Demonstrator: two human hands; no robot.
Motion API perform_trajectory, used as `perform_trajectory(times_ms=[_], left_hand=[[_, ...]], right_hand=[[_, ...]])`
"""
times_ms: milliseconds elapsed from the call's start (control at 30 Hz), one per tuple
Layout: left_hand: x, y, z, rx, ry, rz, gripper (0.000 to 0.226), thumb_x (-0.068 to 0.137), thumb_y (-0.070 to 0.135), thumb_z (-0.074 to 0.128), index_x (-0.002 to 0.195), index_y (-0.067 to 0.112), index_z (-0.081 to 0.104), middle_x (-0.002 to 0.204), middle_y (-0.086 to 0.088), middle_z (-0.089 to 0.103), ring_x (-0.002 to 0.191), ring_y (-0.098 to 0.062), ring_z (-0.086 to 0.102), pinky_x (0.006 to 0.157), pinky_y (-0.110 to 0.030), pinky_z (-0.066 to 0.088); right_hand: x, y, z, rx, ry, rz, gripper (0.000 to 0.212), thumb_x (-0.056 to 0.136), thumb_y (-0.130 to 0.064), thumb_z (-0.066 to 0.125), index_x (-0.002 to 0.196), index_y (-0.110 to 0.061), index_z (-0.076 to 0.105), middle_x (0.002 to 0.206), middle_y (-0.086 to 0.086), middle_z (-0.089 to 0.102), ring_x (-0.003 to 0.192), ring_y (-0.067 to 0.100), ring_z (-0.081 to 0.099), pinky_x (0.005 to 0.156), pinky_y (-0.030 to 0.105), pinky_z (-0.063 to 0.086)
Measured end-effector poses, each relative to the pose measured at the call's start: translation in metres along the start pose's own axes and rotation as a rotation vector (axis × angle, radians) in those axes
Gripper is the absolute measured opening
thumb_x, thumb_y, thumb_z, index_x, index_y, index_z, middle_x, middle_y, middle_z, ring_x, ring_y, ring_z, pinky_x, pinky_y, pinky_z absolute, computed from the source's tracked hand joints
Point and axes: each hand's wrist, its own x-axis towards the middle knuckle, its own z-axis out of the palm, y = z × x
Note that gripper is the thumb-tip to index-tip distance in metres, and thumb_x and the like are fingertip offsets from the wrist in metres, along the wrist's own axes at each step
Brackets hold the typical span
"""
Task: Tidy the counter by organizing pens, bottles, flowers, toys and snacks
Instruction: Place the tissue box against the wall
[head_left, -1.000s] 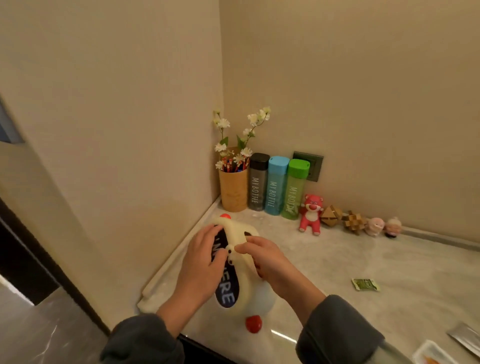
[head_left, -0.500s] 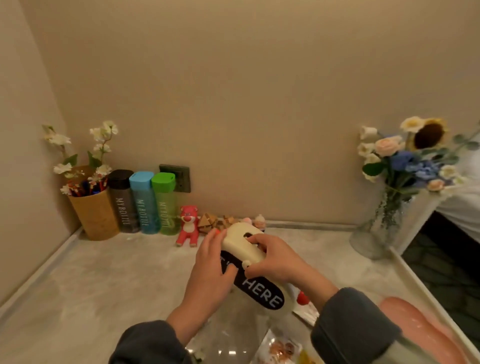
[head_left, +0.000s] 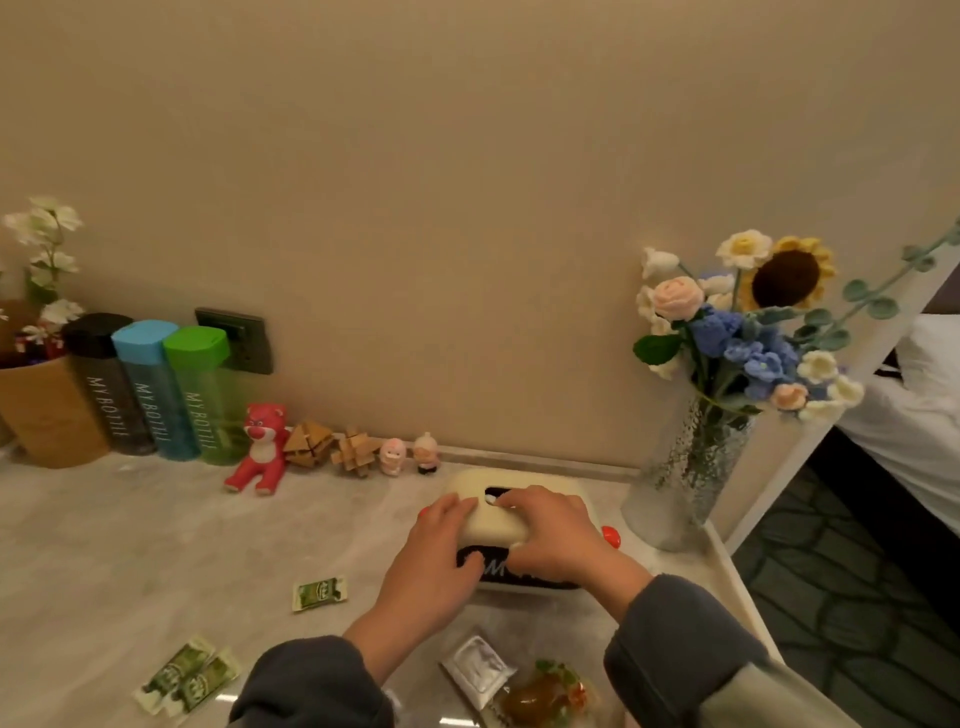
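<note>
You are gripping the cream box (head_left: 496, 525) with both hands. Your left hand (head_left: 436, 551) is curling its fingers over the top edge while the thumb is pressing the dark front panel. Your right hand (head_left: 556, 535) is wrapping over the top from the other side, with one fingertip lying at the dark slot. Both are clenching the box between them.

The box is sitting low over the counter (head_left: 130, 545). Your wrists are covering its base, so it is probably resting there, not hanging. A red foot (head_left: 612, 536) is poking out just beyond your right hand.

Right of the grip, close by, a glass vase (head_left: 691, 467) is holding knitted flowers (head_left: 753, 322). Just behind the grip, two small figures (head_left: 392, 456) and two wooden puzzles (head_left: 309, 442) are lining the wall. Beyond them to the left, a red bear (head_left: 260, 449), three bottles (head_left: 150, 389) and a pen cup (head_left: 47, 410) are standing in a row.

On your side of the grip, a green packet (head_left: 318, 593) is lying left of your left wrist. Two more packets (head_left: 189, 680) are lying farther left and nearer you. A white sachet (head_left: 478, 670) and a clear-wrapped snack (head_left: 540, 701) are lying between your sleeves.
</note>
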Motion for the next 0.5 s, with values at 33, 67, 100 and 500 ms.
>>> perform_trajectory(times_ms=[33, 67, 100, 500], left_hand=[[0.006, 0.002, 0.003, 0.006, 0.005, -0.002, 0.062, 0.090, 0.030, 0.054, 0.146, 0.033, 0.027, 0.155, 0.009, 0.017, 0.139, -0.009, 0.025, 0.106, -0.021, 0.027], [0.013, 0.003, 0.004, 0.009, 0.007, -0.005, 0.062, 0.090, 0.030, 0.054, 0.146, 0.033, 0.027, 0.156, 0.009, 0.017, 0.139, -0.010, 0.026, 0.106, -0.022, 0.028], [0.019, 0.003, 0.006, 0.009, 0.003, -0.006, 0.062, 0.090, 0.030, 0.053, 0.147, 0.033, 0.028, 0.156, 0.009, 0.017, 0.139, -0.010, 0.027, 0.105, -0.022, 0.029], [0.074, -0.002, 0.024, 0.034, -0.065, 0.023, 0.070, 0.094, 0.017, 0.050, 0.150, 0.037, 0.015, 0.160, 0.010, -0.001, 0.144, -0.007, 0.016, 0.096, -0.011, 0.023]], right_hand=[[0.006, 0.007, 0.000, 0.004, 0.013, -0.011, 0.076, 0.064, -0.034, 0.065, 0.137, -0.039, 0.045, 0.126, -0.008, 0.054, 0.116, 0.017, 0.052, 0.094, 0.029, 0.032], [0.011, 0.012, -0.001, 0.000, 0.028, -0.025, 0.076, 0.064, -0.035, 0.064, 0.137, -0.041, 0.045, 0.124, -0.008, 0.055, 0.115, 0.017, 0.052, 0.093, 0.029, 0.032], [0.016, 0.017, -0.001, -0.007, 0.043, -0.037, 0.075, 0.065, -0.035, 0.064, 0.138, -0.042, 0.044, 0.121, -0.008, 0.055, 0.114, 0.017, 0.053, 0.092, 0.029, 0.032], [0.060, 0.051, 0.007, -0.002, 0.198, -0.072, 0.069, 0.080, -0.035, 0.058, 0.146, -0.040, 0.037, 0.116, -0.005, 0.053, 0.113, 0.018, 0.046, 0.099, 0.033, 0.025]])
